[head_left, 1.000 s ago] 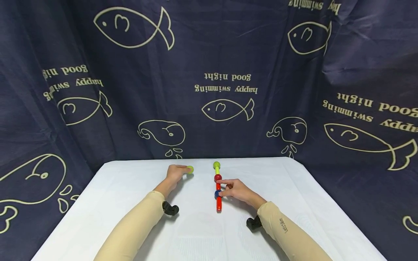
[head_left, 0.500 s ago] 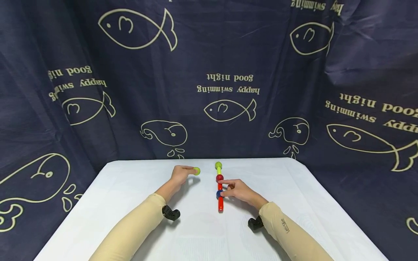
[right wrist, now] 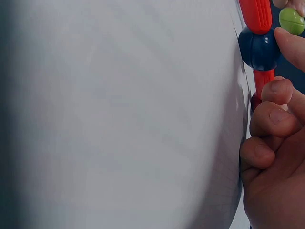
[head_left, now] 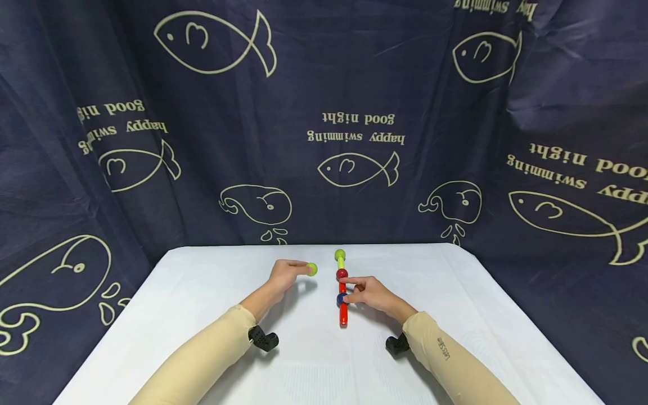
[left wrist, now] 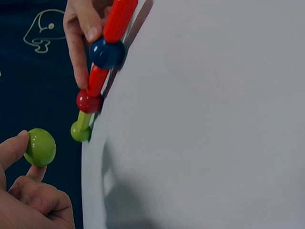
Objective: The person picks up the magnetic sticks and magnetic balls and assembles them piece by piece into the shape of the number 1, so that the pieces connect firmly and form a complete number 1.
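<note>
My left hand pinches a lime-green ball between thumb and fingertips, held above the table left of a toy chain of balls and rods. That chain lies on the table: a lime-green ball at the far end, a short yellow-green rod, a red ball, a red rod, a blue ball, then another red rod nearest the person. With its thumb at the blue ball and its index finger at the red ball, my right hand holds the chain; its other fingers curl in.
A white cloth covers the table. Behind it hangs a dark blue curtain with fish and whale outlines. Black wrist devices sit beneath both wrists, over beige sleeves.
My left hand has carried the lime-green ball rightward and slightly nearer the person, closer to the chain. My right hand keeps its place on the chain, which looks unmoved.
</note>
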Action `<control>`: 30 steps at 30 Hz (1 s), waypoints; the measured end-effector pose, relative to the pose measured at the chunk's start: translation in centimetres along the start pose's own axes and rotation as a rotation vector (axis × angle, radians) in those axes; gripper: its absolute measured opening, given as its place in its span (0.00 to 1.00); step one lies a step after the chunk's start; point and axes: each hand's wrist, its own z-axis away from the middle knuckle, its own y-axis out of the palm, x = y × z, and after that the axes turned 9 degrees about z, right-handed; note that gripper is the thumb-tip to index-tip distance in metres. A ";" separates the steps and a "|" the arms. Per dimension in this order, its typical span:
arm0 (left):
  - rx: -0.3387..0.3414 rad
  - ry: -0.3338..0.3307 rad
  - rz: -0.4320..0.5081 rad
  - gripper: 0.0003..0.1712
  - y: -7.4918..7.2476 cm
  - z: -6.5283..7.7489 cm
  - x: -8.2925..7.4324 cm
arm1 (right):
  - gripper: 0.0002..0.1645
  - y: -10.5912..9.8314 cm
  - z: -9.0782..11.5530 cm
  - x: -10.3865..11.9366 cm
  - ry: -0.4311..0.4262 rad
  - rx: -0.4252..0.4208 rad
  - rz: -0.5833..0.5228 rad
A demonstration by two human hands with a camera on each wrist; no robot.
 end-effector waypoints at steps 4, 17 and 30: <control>0.013 -0.017 -0.003 0.25 0.0 0.5 0.0 | 0.33 0.0 0.0 -0.1 -0.001 0.000 0.004; 0.032 -0.021 0.005 0.23 0.3 3.0 0.4 | 0.34 0.1 -0.3 -0.3 0.010 0.005 0.001; 0.083 -0.048 0.060 0.26 0.9 5.1 0.7 | 0.35 0.0 -0.3 -0.4 0.011 0.006 -0.008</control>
